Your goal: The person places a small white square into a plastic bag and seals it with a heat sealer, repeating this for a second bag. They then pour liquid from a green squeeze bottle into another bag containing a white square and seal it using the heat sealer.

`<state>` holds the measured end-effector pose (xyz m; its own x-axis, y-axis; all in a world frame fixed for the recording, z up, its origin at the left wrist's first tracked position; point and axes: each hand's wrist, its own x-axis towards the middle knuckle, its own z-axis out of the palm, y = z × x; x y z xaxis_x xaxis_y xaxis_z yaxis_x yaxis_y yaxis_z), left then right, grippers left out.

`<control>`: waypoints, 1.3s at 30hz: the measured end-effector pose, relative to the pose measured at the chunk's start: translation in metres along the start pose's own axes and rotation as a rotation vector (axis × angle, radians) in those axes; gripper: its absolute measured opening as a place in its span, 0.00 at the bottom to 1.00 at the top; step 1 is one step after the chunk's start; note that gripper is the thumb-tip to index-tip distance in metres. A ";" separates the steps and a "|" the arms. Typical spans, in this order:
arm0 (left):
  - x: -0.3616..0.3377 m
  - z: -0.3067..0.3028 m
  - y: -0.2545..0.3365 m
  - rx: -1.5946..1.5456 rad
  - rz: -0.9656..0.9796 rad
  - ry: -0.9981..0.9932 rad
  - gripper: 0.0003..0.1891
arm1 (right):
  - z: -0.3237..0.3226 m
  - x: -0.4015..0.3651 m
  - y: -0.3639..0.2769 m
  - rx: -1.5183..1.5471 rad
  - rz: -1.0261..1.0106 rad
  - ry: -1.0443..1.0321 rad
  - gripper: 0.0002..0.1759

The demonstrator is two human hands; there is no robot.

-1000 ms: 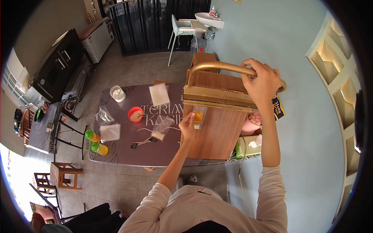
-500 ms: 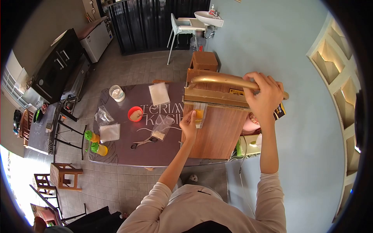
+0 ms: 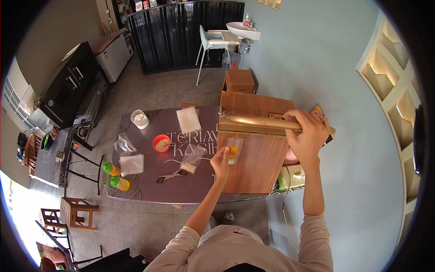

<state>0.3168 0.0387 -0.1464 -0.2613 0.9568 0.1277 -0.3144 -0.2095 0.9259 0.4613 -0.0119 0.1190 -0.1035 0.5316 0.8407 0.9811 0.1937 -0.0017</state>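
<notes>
My left hand (image 3: 221, 164) pinches the edge of a small clear plastic bag (image 3: 234, 153) with yellow-orange contents. The bag lies against the wooden front of a box-like sealer (image 3: 253, 165), its top edge just below the metal bar. My right hand (image 3: 309, 133) is wrapped round the sealer's gold handle (image 3: 258, 120), near its right end. The handle lies low along the bar. To the left of my left hand, another clear bag (image 3: 192, 164) with pale contents rests on the dark table, beside black-handled scissors (image 3: 171, 177).
On the table (image 3: 149, 188) are a red bowl (image 3: 161, 143), a white tub (image 3: 140, 119), stacks of clear bags (image 3: 188, 120) and two green-capped yellow bottles (image 3: 119, 183). A tissue box (image 3: 293, 176) stands right of the sealer, by the wall. A brown stool (image 3: 239, 81) is behind it.
The handle has come down towards the bar with my right hand on it. My left hand and the bag have shifted slightly towards me, away from the bar. The camera view has tilted up.
</notes>
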 end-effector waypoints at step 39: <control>0.028 0.018 0.000 -0.062 -0.019 0.001 0.14 | -0.005 -0.005 -0.004 -0.021 0.021 -0.034 0.07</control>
<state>0.3260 0.0694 -0.1366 -0.2553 0.9606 0.1102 -0.3755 -0.2036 0.9042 0.4585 -0.0195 0.1172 -0.0878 0.5632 0.8216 0.9863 0.1645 -0.0074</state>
